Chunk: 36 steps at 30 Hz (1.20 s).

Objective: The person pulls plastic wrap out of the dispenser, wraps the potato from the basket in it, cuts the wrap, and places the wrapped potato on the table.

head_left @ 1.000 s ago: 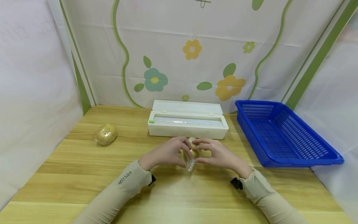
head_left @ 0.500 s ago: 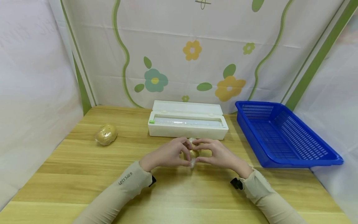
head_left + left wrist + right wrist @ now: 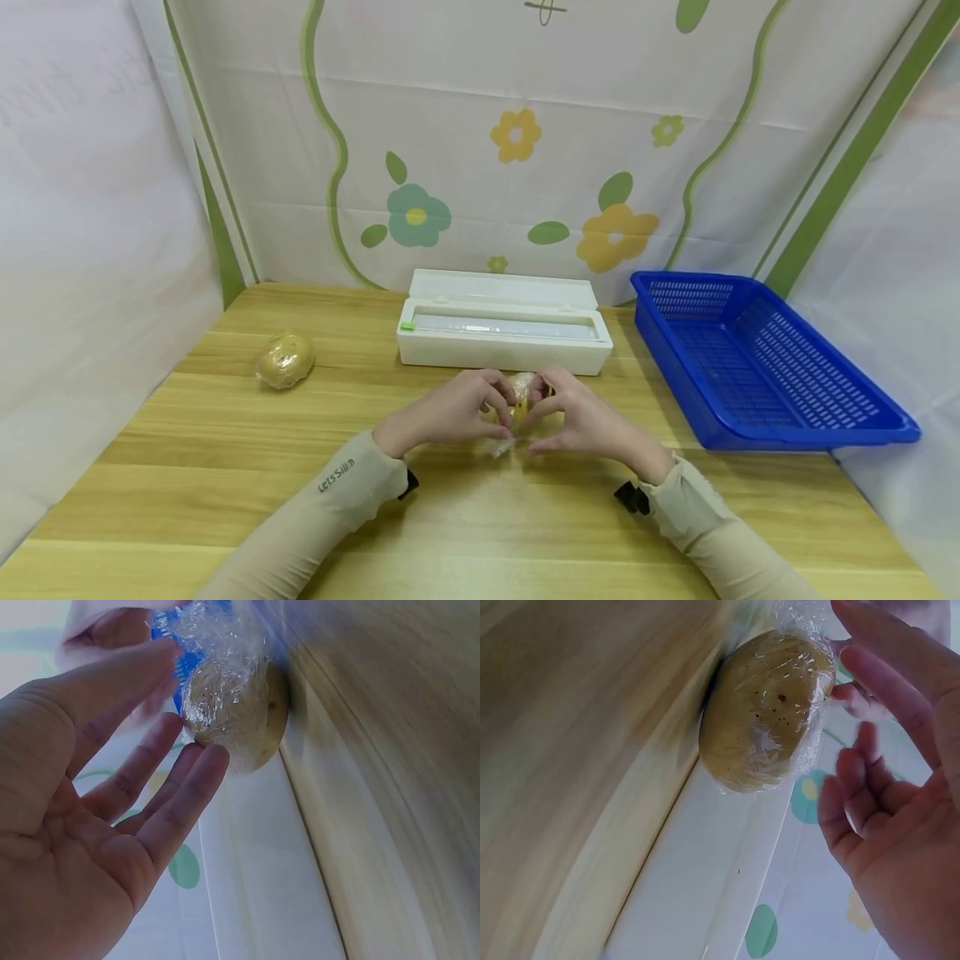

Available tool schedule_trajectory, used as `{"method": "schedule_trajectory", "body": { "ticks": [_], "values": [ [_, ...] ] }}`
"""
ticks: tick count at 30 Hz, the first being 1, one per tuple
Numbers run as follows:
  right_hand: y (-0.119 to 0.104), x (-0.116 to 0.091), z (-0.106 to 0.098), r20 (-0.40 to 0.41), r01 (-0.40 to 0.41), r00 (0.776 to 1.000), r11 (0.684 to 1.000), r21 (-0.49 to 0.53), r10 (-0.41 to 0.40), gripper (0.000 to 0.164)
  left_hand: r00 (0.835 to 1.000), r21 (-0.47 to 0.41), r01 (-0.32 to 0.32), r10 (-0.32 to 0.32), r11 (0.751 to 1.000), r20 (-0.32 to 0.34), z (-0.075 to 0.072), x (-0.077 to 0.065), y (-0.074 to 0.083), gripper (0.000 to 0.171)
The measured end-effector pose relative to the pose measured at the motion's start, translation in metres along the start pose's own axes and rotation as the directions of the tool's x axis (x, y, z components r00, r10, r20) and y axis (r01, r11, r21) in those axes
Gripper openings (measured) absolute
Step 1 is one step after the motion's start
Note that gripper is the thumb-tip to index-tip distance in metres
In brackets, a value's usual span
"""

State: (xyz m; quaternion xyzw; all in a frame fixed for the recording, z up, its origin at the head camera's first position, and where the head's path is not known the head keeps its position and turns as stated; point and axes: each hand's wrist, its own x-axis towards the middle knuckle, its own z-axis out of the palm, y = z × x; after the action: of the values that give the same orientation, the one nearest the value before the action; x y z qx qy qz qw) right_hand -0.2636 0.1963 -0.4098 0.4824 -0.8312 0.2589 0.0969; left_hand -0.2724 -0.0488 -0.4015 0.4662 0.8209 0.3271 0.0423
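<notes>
A potato [image 3: 520, 407] wrapped in clear cling film [image 3: 217, 682] sits on the table between both hands, in front of the white box. My left hand [image 3: 465, 406] holds it from the left; in the left wrist view the fingertips rest against its filmed side and the thumb is near the bunched film. A loose tail of film sticks out toward me below that thumb. On the other side, my right hand [image 3: 583, 414] has its fingers spread and bent loosely beside the potato. In the right wrist view most of those fingers stand apart from the spotted skin [image 3: 769, 697].
Behind the hands stands a white cling film box [image 3: 506, 354], its lid up and a roll inside. Another wrapped potato [image 3: 285, 360] lies at the left of the wooden table [image 3: 187, 467]. A blue plastic basket [image 3: 720, 408] is at the right, near the curtain.
My right hand has loosened, its fingers spreading and shifting from the near film end. The potato has turned slightly, and the film tail now points left toward me. My left hand stays nearly in place.
</notes>
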Motion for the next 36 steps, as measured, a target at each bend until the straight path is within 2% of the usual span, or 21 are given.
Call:
{"method": "schedule_trajectory", "body": {
  "ticks": [7, 13, 17, 21, 24, 27, 30, 36],
  "values": [
    [-0.002, 0.001, 0.005, 0.001, 0.055, 0.999, 0.998, 0.023, -0.055, 0.026, 1.0, -0.076, -0.012, 0.01, 0.997, -0.027, -0.002, 0.001, -0.006, 0.008],
    [-0.004, 0.002, 0.009, 0.022, 0.069, 0.997, 0.997, 0.041, -0.07, 0.014, 1.0, -0.097, 0.0, -0.001, 0.995, -0.016, -0.002, 0.001, -0.007, 0.01],
    [-0.005, 0.002, 0.009, -0.025, 0.057, 0.998, 0.996, 0.066, -0.056, 0.01, 0.999, -0.094, -0.031, 0.03, 0.995, -0.017, -0.003, 0.001, -0.007, 0.01],
    [-0.001, 0.003, 0.009, -0.091, 0.049, 0.995, 0.996, 0.071, -0.042, 0.005, 0.997, -0.024, -0.07, 0.07, 0.997, -0.019, -0.003, 0.002, -0.007, 0.012],
    [0.0, 0.003, 0.007, -0.108, -0.004, 0.994, 0.996, 0.084, 0.013, 0.005, 0.998, 0.023, -0.064, 0.064, 0.998, -0.007, -0.003, 0.001, -0.006, 0.015],
    [-0.002, 0.003, 0.005, -0.097, -0.092, 0.99, 0.988, 0.123, 0.105, 0.005, 0.999, 0.017, -0.037, 0.037, 0.999, 0.014, -0.002, 0.001, -0.004, 0.024],
    [-0.003, 0.003, 0.004, -0.089, -0.156, 0.981, 0.976, 0.15, 0.171, 0.003, 1.0, 0.013, -0.025, 0.025, 1.0, 0.007, -0.001, 0.002, -0.003, 0.03],
    [-0.005, 0.005, 0.003, -0.091, -0.172, 0.978, 0.969, 0.176, 0.19, 0.005, 0.997, 0.057, -0.034, 0.038, 0.998, -0.064, 0.002, 0.005, 0.004, 0.009]
  ]
}}
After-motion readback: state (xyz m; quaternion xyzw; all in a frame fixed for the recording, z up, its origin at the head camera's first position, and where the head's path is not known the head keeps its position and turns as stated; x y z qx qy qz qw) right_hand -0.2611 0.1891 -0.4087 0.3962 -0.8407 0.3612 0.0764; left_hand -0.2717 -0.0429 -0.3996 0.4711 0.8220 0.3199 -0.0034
